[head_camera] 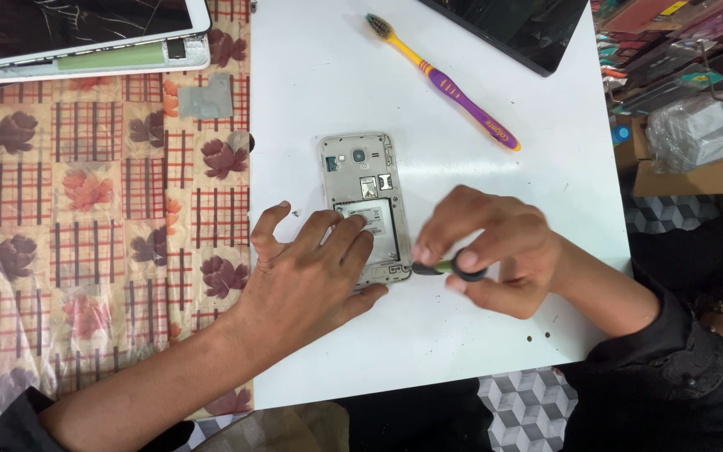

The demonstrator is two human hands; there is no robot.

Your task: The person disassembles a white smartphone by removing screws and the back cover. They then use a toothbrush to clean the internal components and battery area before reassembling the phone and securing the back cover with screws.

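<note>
White board (462, 351) center: opened smartphone (364, 180), back off. Left hand (307, 276) spread flat, pinning phone's lower half. Right hand (495, 251) pinches small screwdriver (445, 268) at bottom-right corner; keep tip square, press lightly.

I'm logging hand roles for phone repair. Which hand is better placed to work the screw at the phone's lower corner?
Likely the right hand: it grips the screwdriver, tip at the phone corner. The left hand lies flat on the phone.

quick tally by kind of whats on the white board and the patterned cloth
opened phone: 1
screwdriver, in the right hand: 1
toothbrush: 1
cracked tablet: 1
dark device at the top edge: 1
grey metal plate: 1
total: 6
The left hand rests on the phone.
</note>
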